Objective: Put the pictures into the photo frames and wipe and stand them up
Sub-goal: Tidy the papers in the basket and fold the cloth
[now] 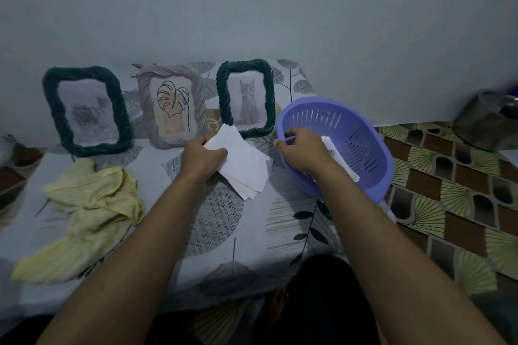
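The table (224,218), under a grey leaf-patterned cover, carries everything. A crumpled yellow cloth (92,204) lies toward its near left corner. A round purple slotted plastic basket (372,176) sits tilted at its right edge.

Along the far edge three rope-twist photo frames stand upright against the wall, all with pictures in them:
- toward the left corner, the left dark green frame (84,109), whose picture looks blotchy or blurred;
- in the middle, the pale lilac frame (172,109), with a leaf drawing;
- nearest the basket, the right dark green frame (245,98), with a cat photo.

The loose stack of white paper pictures (244,165) is held just in front of the lilac and right green frames. Its far corner overlaps the bottom rim of the right one. Its long axis runs diagonally, from far left down toward the near right. A single printed sheet (342,161) lies inside the basket.

The left hand (203,158) pinches the stack at its left edge, thumb on top. The right hand (302,151) is curled over the basket's left rim, thumb outside and fingers inside, so it seems to grip the rim. Whether it also catches the printed sheet beneath it cannot be told.

The stack lies between the hands, and only the left holds it. The basket is just right of it, so the right hand is nearer for passing sheets either way. With all three frames filled, wiping probably remains, and the cloth is on the left hand's side.
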